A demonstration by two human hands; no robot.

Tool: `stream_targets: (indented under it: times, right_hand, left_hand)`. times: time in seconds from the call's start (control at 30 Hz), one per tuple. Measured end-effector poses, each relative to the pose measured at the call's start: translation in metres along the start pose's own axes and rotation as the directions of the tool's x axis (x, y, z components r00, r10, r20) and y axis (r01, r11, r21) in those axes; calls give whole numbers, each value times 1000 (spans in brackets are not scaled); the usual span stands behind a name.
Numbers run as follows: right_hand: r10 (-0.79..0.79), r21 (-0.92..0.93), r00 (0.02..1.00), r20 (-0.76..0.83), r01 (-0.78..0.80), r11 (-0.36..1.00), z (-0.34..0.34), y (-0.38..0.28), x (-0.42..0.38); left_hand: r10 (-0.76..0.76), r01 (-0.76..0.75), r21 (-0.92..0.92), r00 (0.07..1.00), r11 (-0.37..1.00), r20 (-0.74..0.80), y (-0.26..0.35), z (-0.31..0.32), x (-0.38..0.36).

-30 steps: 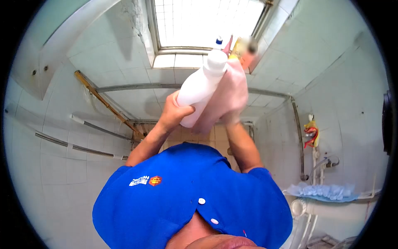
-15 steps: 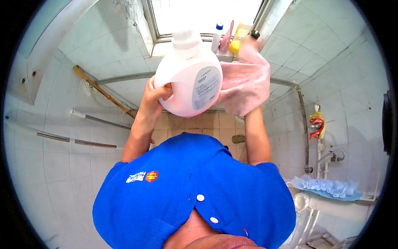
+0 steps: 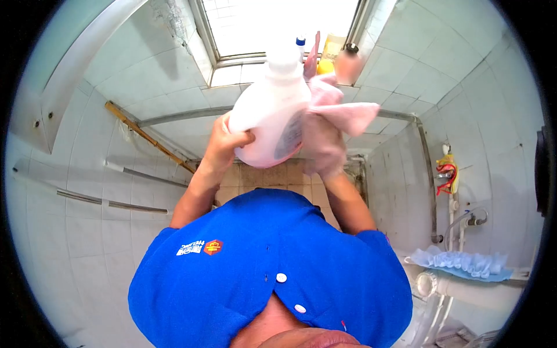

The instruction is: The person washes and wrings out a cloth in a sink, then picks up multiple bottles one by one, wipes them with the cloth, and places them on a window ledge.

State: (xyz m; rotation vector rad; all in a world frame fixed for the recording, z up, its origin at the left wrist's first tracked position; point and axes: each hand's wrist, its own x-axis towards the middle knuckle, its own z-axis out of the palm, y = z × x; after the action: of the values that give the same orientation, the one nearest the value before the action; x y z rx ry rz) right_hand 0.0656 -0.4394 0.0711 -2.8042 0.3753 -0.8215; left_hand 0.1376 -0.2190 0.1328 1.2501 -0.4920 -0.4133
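Note:
My left hand [image 3: 223, 141] is wrapped round the handle of a large translucent white bottle [image 3: 270, 101], which is raised in front of my chest with its cap toward the window. A pink cloth [image 3: 348, 116] covers most of my right hand [image 3: 328, 159] and lies against the bottle's right side, by its label. Cloth and motion blur hide the fingers of my right hand.
Several bottles, one yellow [image 3: 328, 61] and one with a black cap [image 3: 348, 62], stand on the sill under the window [image 3: 278, 26]. A bamboo pole [image 3: 148, 136] leans at the left wall. Pipes [image 3: 428, 174] and a blue ruffled item [image 3: 464, 264] are at right.
The bottle has shifted right and turned, so its label faces more to the right. My right hand has moved left with the cloth, whose folds have changed shape.

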Motion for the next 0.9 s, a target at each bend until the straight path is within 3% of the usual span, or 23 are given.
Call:
stream_targets:
  times: [0.03, 0.07, 0.13, 0.17, 0.2, 0.23, 0.27, 0.37, 0.4, 0.47, 0.5, 0.57, 0.6, 0.63, 0.67, 0.7, 0.73, 0.77, 0.8, 0.83, 0.9]
  right_hand:
    - [84, 628, 996, -36, -42, 777, 1, 0, 5]
    - [-79, 631, 966, -247, 222, 743, -34, -21, 28]
    - [-233, 573, 862, -451, 479, 665, -45, -23, 60]
    - [-158, 740, 939, -307, 339, 581, -34, -8, 72]
    - [-213, 976, 975, -57, 99, 195, -45, -17, 74]
    - [-256, 773, 942, 216, -325, -545, -56, -25, 75]
    - [-278, 358, 846, 455, -460, -813, -67, -34, 77]
    - [-534, 608, 717, 448, -682, -406, -68, -46, 103]
    - [-600, 671, 651, 465, -701, -241, -69, -48, 111]
    - [-652, 719, 578, 491, -692, -72, -81, -51, 118]
    - [-786, 942, 609, 110, -315, -113, -91, -51, 121]
    - [-859, 968, 445, -252, 99, -233, -96, -50, 117]
    - [-748, 946, 652, -126, -147, -288, -97, -51, 106]
    - [-614, 852, 787, 62, -362, -378, -97, -51, 92]
    - [-469, 696, 834, 290, -520, -495, -96, -51, 76]
    - [-330, 499, 784, 526, -599, -626, -93, -49, 61]
    - [-274, 390, 717, 641, -612, -688, -76, -39, 51]
    - [-212, 286, 635, 743, -587, -757, -59, -30, 41]
    - [-197, 383, 794, 575, -473, -793, -18, -10, 23]
    - [-101, 469, 859, 501, -368, -803, 3, -5, 15]
    - [217, 720, 850, 481, -241, -650, 19, -18, -1]
  left_hand:
    - [-11, 9, 34, 998, 999, 55, -1, 1, -2]
    - [-13, 11, 36, 998, 999, 62, -1, -3, -1]
    - [-42, 37, 45, 993, 998, 113, 0, -16, 0]
    - [-40, 35, 43, 993, 998, 109, 2, -20, 2]
    - [-47, 43, 32, 985, 999, 163, 3, -24, 5]
    - [-54, 50, 23, 975, 998, 218, 4, -27, 7]
    - [-54, 51, 21, 976, 998, 213, 5, -26, 8]
    - [-37, 38, -1, 974, 999, 221, 7, -22, 16]
    - [-54, 70, -54, 965, 996, 255, 6, -24, 18]
    - [-71, 105, -105, 954, 989, 290, 3, -25, 21]
    - [-55, 78, -85, 967, 993, 248, 1, -25, 22]
    - [-38, 53, -69, 979, 996, 199, -1, -28, 22]
    - [-9, 25, -66, 973, 998, 231, -1, -31, 22]
    - [21, -5, -62, 965, 998, 261, -1, -33, 22]
    - [23, -6, -69, 968, 998, 249, -1, -35, 20]
    - [27, -16, -74, 989, 997, 146, 0, -35, 17]
    - [28, -25, -77, 999, 997, 45, 1, -34, 15]
    - [62, -56, -214, 998, 975, 23, 0, -33, 15]
    - [56, -49, -215, 998, 975, 23, 0, -35, 16]
    - [43, -46, -274, 999, 961, -19, 2, -39, 18]
    - [19, -61, -337, 992, 940, -128, 15, -29, 16]
